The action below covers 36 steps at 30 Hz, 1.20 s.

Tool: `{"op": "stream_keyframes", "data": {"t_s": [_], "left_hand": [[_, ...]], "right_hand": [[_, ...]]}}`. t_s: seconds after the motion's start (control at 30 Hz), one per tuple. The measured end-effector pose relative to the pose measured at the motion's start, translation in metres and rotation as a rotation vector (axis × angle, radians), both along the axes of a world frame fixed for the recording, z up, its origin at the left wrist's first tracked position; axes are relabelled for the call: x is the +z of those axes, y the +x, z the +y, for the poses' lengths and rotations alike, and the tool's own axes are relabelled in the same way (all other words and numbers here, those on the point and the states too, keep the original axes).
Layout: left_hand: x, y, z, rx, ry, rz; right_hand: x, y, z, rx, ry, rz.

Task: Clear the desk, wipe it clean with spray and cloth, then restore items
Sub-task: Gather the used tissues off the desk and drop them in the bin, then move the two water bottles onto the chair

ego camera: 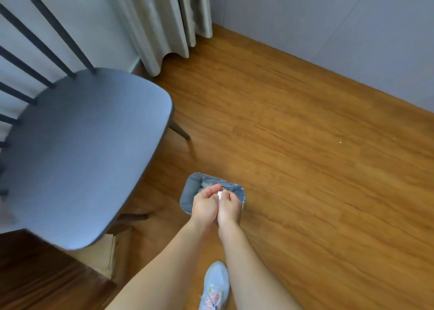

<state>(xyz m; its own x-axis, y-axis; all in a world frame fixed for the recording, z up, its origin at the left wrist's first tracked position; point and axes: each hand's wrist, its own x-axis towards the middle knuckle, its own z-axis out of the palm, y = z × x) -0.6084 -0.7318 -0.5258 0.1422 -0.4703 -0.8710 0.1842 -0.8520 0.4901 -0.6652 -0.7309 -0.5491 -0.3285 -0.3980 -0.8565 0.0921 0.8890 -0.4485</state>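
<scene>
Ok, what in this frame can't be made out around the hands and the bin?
- Head view: white scrap between left hand and right hand; too small to identify.
- Bin contents: covered by both hands.
- Desk: out of frame.
- Shoe: cut off by bottom edge.
</scene>
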Motion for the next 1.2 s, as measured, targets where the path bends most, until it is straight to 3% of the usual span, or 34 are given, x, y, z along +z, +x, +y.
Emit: {"op": "stream_keyframes", "data": {"t_s": [0.1,0.23,0.33,0.4,0.8,1.2], "left_hand": [[-0.024,0.004,-0.006,-0.171,-0.023,-0.105],[-0.040,0.020,-0.013,-0.757,-0.091,-0.406],[-0.038,0.032,-0.015,-1.049,-0.039,-0.494],[-0.032,0.036,-0.017,-1.137,-0.008,-0.499],[0.077,0.056,-0.036,-1.270,-0.062,-0.602],[0.302,0.143,-0.016,-1.250,-0.128,-0.743]], "right_hand": [[-0.019,-0.005,-0.006,0.121,0.038,-0.005],[-0.031,-0.017,-0.015,0.444,0.063,0.082],[-0.031,-0.019,-0.017,0.645,0.118,0.144],[-0.025,-0.018,-0.016,0.718,0.137,0.155],[0.079,-0.015,-0.026,0.895,0.122,0.246],[0.307,0.060,-0.020,1.127,-0.011,0.390]]}}
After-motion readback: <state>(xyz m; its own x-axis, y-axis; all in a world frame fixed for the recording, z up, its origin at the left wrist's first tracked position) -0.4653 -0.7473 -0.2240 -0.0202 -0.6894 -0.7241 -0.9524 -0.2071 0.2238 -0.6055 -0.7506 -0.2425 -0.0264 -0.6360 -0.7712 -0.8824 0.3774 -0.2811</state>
